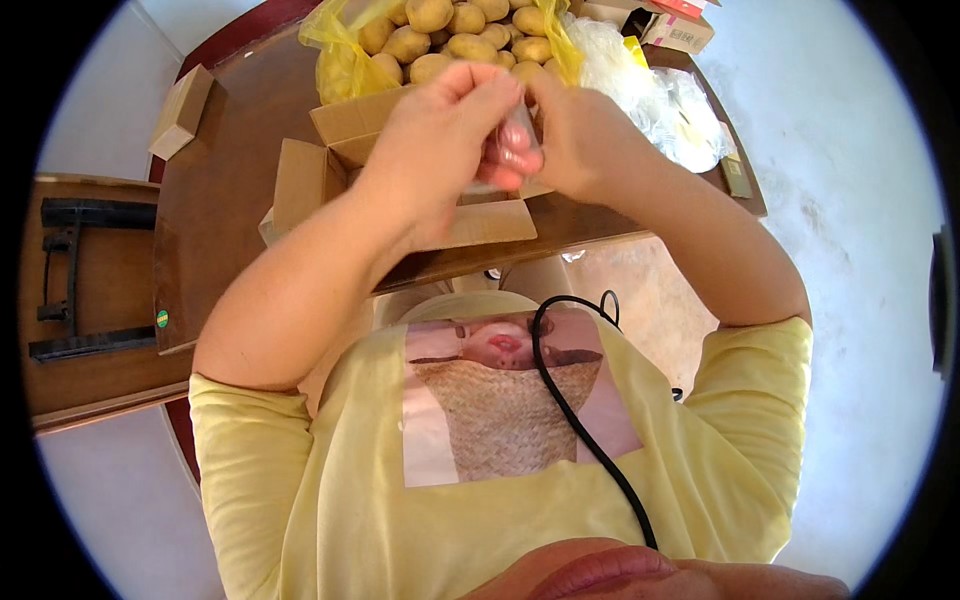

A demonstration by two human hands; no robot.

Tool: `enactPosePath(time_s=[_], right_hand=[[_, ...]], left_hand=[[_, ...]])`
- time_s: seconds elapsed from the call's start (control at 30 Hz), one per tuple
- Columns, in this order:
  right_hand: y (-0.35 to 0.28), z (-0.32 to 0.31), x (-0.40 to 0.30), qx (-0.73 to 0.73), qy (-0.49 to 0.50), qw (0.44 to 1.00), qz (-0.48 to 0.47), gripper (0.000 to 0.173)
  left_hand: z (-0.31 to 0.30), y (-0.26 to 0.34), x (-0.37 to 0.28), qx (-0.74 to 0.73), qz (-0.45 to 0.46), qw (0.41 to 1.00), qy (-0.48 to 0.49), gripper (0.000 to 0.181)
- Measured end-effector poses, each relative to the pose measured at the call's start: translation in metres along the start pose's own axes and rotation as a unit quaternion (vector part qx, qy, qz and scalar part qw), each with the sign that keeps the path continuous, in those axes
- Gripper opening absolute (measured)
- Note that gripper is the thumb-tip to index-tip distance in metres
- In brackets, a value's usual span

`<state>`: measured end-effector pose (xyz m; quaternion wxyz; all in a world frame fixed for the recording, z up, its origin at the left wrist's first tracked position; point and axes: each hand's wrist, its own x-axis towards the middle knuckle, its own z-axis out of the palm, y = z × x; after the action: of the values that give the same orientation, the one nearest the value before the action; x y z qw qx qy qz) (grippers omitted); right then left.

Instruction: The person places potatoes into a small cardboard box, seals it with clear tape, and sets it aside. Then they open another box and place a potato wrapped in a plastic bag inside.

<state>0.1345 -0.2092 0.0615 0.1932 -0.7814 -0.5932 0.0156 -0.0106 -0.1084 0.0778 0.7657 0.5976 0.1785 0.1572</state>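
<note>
My left hand [450, 131] and my right hand [581, 135] meet over an open cardboard box [480, 223]. Between them is a thin piece of clear plastic [529, 124], blurred, which looks like a bag. The fingers of both hands are closed on it, though my right fingertips are partly hidden. The flaps of the box are spread outward, and my hands and left forearm cover most of its inside. Just beyond the box, an open yellow plastic bag [341, 71] holds many potatoes [471, 46].
Clear plastic bags [637, 90] are heaped right of the potatoes, with small boxes [679, 31] behind. A closed carton [181, 112] sits at the left of the wooden table [232, 180]. A black cable [559, 386] hangs over my shirt. A wooden panel with black fittings [97, 262] is at left.
</note>
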Motion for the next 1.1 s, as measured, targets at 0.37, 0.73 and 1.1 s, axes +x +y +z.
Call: enactPosePath(time_s=[0.37,0.73,1.1], right_hand=[[-0.032,-0.098,0.018,-0.151,-0.068,0.986,0.018,0.028],[0.052,-0.101,-0.02,0.114,-0.086,0.989,0.046,0.022],[0.13,-0.061,-0.055,0.045,-0.065,0.997,0.009,0.009]], left_hand=[[0.005,0.033,0.052,-0.052,0.004,0.998,-0.038,0.022],[0.025,0.025,0.077,-0.115,-0.001,0.993,-0.034,0.02],[0.051,-0.002,0.108,0.652,0.117,0.746,-0.075,0.032]])
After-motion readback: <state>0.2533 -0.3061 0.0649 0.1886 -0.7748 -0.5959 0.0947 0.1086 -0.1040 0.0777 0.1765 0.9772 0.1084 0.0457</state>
